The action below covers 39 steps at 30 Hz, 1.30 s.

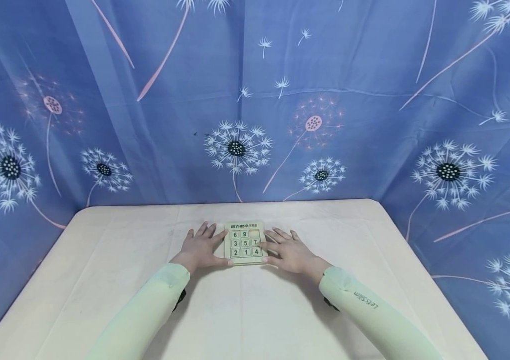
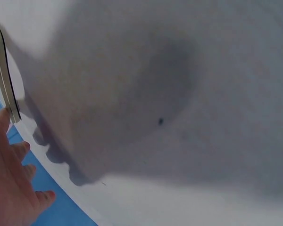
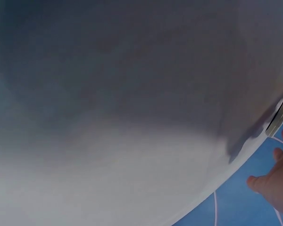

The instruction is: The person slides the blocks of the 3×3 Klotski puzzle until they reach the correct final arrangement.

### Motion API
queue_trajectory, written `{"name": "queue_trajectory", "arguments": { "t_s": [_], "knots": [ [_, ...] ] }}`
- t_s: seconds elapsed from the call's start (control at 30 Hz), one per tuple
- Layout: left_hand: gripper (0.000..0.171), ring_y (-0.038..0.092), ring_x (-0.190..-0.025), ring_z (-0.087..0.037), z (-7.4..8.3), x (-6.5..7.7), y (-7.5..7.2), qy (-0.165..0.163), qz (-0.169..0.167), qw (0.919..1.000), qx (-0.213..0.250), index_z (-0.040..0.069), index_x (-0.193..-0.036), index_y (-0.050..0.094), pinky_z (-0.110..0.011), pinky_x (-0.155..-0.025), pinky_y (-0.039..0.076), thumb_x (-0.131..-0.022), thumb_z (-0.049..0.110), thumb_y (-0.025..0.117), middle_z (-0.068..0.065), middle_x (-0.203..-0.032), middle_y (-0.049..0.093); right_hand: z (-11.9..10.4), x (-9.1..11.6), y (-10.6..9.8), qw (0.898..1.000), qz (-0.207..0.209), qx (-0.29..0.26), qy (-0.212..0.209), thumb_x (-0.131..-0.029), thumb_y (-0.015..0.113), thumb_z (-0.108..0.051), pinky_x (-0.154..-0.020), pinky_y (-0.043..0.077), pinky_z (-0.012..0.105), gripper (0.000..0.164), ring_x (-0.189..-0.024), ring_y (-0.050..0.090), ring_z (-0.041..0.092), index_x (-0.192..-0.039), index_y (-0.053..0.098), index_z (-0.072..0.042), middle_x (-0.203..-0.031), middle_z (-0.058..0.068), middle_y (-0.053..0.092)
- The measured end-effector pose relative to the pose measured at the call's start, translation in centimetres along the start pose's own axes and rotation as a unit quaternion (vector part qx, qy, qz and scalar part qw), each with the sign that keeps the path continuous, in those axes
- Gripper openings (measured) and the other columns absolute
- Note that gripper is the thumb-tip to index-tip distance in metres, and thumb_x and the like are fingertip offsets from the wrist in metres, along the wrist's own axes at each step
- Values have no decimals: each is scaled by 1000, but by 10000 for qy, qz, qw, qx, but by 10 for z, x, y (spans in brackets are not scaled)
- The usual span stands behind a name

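Both your hands lie flat with fingers spread on the desk (image 1: 124, 260), left hand (image 1: 200, 248) at 9 o'clock and right hand (image 1: 288, 252) at 3 o'clock of the number sliding puzzle (image 1: 245, 243), touching its edges.

Pale wood for the number puzzle (image 1: 245, 243) — matt, smooth, with a layered light edge in the left wrist view (image 2: 4, 70). Square tiles (image 1: 245, 243) of the same unvarnished-looking wood, printed with dark digits. Dull cream cloth over the table (image 1: 101, 270), faintly creased, soft and without shine; in the wrist views a plain, even, matt sheet (image 3: 132, 155). Thin printed fabric for the blue backdrop (image 1: 372, 100) — smooth, slightly wrinkled, a mild sheen along the folds. Light green stretch knit on the sleeves (image 1: 146, 310), fine and matt, with dark printed lettering (image 1: 366, 299) on the right one.
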<state>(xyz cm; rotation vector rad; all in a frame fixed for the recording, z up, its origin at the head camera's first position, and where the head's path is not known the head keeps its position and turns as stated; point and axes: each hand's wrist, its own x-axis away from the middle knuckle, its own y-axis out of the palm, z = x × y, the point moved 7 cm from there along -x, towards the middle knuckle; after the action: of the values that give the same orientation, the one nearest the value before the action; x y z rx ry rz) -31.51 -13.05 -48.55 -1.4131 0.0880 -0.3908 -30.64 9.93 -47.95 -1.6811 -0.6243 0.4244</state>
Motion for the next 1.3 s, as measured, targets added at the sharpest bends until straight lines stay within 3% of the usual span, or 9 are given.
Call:
{"name": "queue_trajectory", "arguments": {
  "t_s": [0.67, 1.3],
  "knots": [
    [99, 15, -160, -42, 1, 3, -5, -68, 16, 9999, 91, 26, -161, 34, -70, -126, 18, -81, 75, 67, -18, -170, 25, 3, -8, -2, 9994, -17, -172, 290, -105, 47, -53, -120, 22, 78, 53, -159, 22, 41, -152, 50, -29, -169, 12, 32],
    [99, 15, -161, -40, -1, 0, 1, -99, 12, 9999, 56, 30, -161, 33, -68, -127, 18, -81, 79, 64, -15, -171, 25, 8, -15, 2, 9982, -121, -184, 561, -106, 42, -57, -122, 21, 75, 55, -160, 20, 39, -154, 48, -31, -170, 9, 30]
  ]
}}
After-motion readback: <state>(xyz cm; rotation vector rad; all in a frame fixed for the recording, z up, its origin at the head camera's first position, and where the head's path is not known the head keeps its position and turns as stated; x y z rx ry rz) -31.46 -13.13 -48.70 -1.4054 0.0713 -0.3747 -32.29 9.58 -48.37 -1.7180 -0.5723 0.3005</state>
